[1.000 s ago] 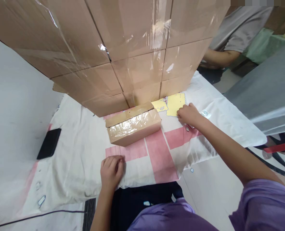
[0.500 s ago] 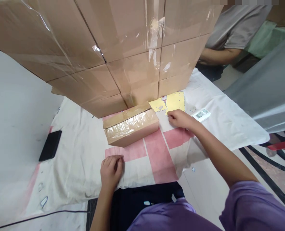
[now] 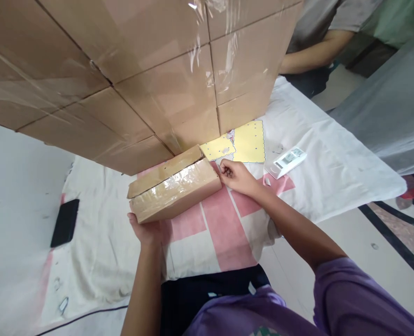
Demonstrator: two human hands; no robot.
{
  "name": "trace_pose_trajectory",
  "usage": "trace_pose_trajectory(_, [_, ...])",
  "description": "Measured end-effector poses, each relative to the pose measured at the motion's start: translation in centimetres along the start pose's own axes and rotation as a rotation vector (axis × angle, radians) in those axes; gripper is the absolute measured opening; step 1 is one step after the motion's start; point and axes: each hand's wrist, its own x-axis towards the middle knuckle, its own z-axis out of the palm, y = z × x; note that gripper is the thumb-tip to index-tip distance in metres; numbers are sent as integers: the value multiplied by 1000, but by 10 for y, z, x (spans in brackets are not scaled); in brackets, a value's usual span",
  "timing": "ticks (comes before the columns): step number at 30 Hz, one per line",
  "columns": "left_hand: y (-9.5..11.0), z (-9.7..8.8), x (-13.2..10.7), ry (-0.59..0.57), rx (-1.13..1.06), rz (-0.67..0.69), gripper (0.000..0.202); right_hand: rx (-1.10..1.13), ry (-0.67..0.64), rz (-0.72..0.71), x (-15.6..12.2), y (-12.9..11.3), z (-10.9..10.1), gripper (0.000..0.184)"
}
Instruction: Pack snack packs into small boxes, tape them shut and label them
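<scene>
- Two bare hands meet one small carton (image 3: 189,189), which sits on the cloth-covered bench (image 3: 336,163) between them; clock directions run from this carton, with twelve o'clock away from the person.
- Left hand (image 3: 147,232), at seven o'clock: thumb spread from the fingers and laid against the carton's near left corner; the fingers are hidden, so I cannot tell how firmly it grips.
- Right hand (image 3: 238,177), at three o'clock: fingers curled well in, tips at the carton's right end; whether they pinch anything I cannot tell.
- Shiny tape covers the carton's top, and a dark slit runs along its far side.
- Twelve o'clock: a tall stack of taped cartons (image 3: 165,88), just beyond.
- Two o'clock: a yellow print (image 3: 249,142) on the cloth.
- Between two and three: a white packet (image 3: 286,162).
- Between eight and nine: a black phone-like slab (image 3: 65,223).
- Between one and two, well apart: another person's forearm (image 3: 312,58).
</scene>
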Motion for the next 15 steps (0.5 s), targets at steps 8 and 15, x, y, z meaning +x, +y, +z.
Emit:
trace_pose_trajectory(8, [-13, -1, 50, 4, 110, 127, 44, 259, -217, 94, -12, -9, 11, 11])
trace_pose_trajectory(15, [-15, -10, 60, 55, 137, 111, 35, 455, -226, 269, -19, -8, 21, 20])
